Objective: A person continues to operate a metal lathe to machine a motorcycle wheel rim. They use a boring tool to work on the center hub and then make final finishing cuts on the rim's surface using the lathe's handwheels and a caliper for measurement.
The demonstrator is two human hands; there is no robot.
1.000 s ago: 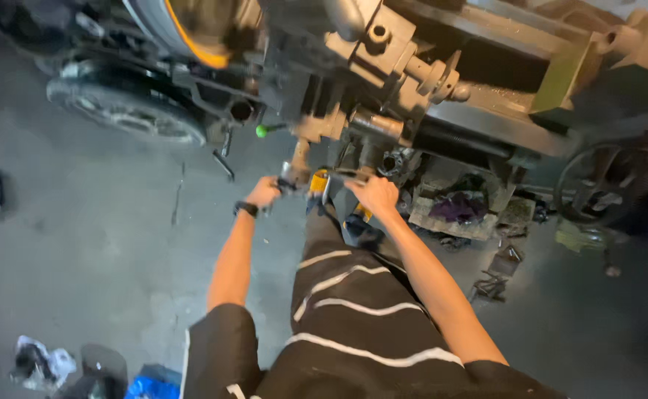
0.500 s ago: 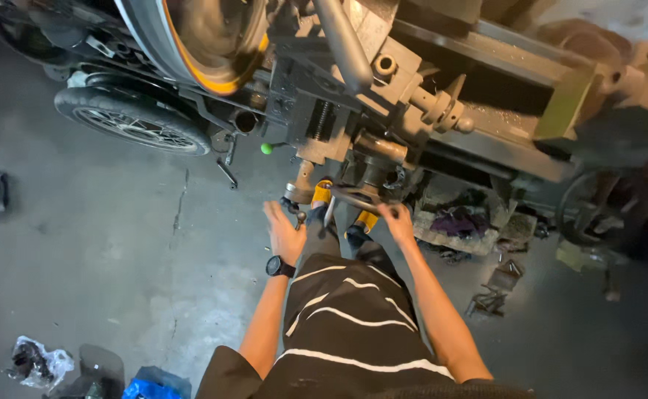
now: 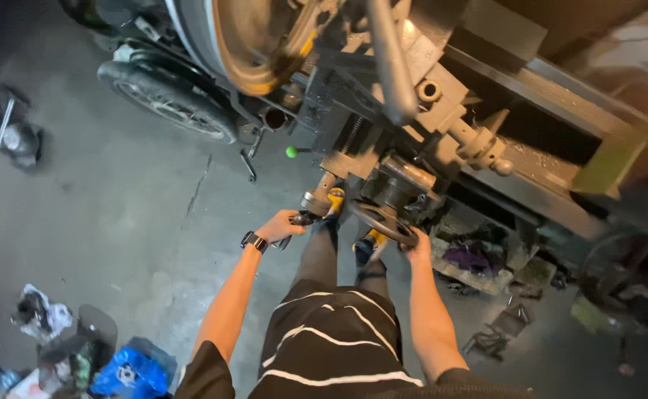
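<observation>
I stand at a big grey lathe (image 3: 442, 111) and look down along my striped shirt. My left hand (image 3: 279, 225), with a black watch on the wrist, is closed on a short crank handle (image 3: 310, 203) at the lathe's lower front. My right hand (image 3: 415, 247) grips the rim of a dark round handwheel (image 3: 383, 220) on the carriage. A large chuck with a yellow-edged disc (image 3: 253, 37) sits above at the left. A lever with a green knob (image 3: 291, 151) sticks out just left of the crank.
A motorcycle wheel (image 3: 165, 100) lies on the concrete floor behind the lathe's left end. Rags, a blue bag (image 3: 128, 369) and rubbish are heaped at the bottom left. Metal scraps and cloth (image 3: 479, 262) lie under the lathe at the right.
The view has shifted closer over the lathe. My left hand went from open beside the crank to closed on it; my right hand stays on the handwheel.
</observation>
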